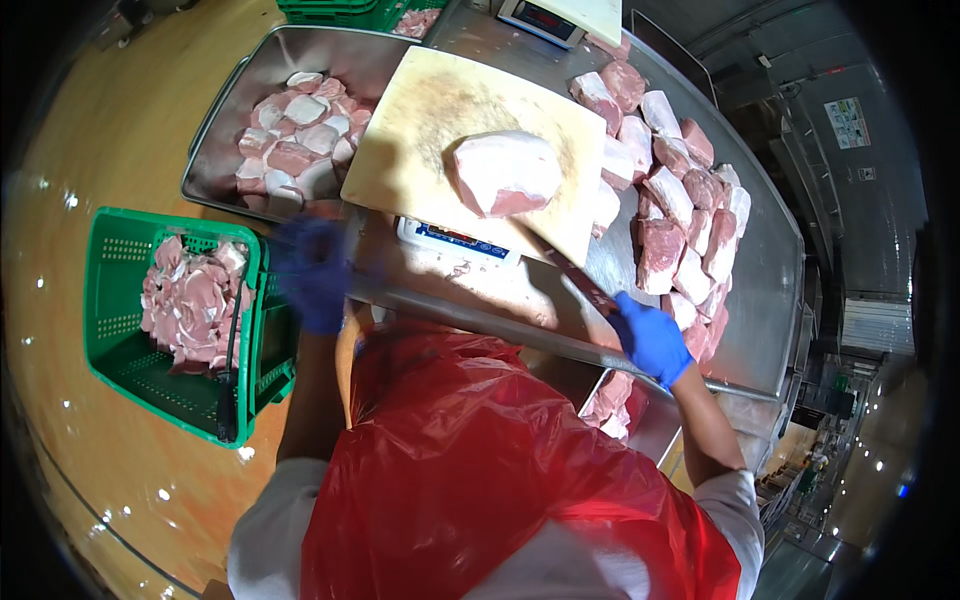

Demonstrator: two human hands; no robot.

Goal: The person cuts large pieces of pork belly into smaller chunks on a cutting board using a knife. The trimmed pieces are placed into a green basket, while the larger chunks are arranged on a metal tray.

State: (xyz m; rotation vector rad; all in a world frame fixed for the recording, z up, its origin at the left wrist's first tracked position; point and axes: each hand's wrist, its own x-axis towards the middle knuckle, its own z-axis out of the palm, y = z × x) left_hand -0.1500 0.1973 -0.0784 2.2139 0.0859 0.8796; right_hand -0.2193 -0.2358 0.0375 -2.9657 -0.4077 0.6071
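My right hand (650,338), in a blue glove, is closed round the handle of a knife (568,266). The blade points up and left, its tip by the lower edge of a large piece of raw meat (507,172) with a pale fat layer. That piece rests on a worn cream cutting board (420,110). Under the board's near edge shows a scale (458,240) with a display. My left hand (318,272), also blue-gloved, is smeared by motion between the green basket (118,300) and the board. Its fingers cannot be made out.
Cut meat pieces (300,140) fill part of a steel tub (212,150) at the left. Trimmings (195,305) lie in the green basket. Many large meat pieces (690,215) are heaped on the steel table (765,280) to the right. Another scale (545,22) stands at the back.
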